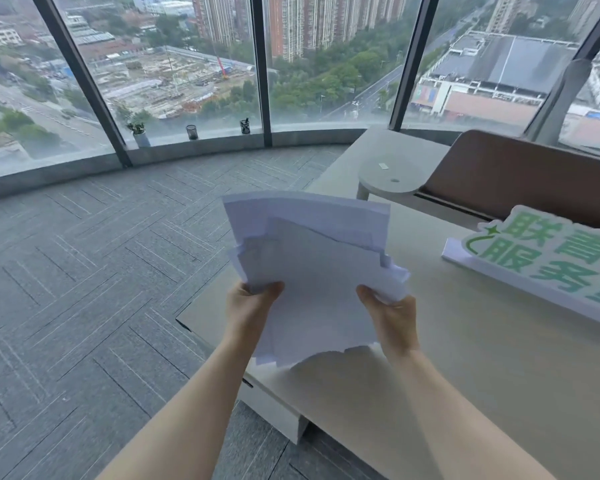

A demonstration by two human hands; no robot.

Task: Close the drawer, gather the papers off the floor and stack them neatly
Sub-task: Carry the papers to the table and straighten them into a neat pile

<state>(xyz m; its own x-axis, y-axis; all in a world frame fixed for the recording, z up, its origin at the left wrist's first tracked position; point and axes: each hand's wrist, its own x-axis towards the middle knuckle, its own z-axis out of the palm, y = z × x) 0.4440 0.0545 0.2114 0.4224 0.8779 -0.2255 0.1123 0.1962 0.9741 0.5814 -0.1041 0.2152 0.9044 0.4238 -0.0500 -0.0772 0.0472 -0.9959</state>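
A loose bundle of white papers (312, 258) is held upright over the left end of a pale desk (499, 358). Its sheets are uneven, with edges sticking out at the top and right. My left hand (252, 308) grips the bundle's lower left side and my right hand (390, 311) grips its lower right side. Below the desk edge, a white drawer unit (274, 410) shows its front and top; I cannot tell whether a drawer is open. No papers are visible on the carpet.
Grey patterned carpet (84, 289) spreads to the left up to curved floor-to-ceiling windows. A white sign with green characters (548, 258) stands on the desk at right, before a brown divider panel (520, 181). A small plant (140, 135) and two cups sit on the window ledge.
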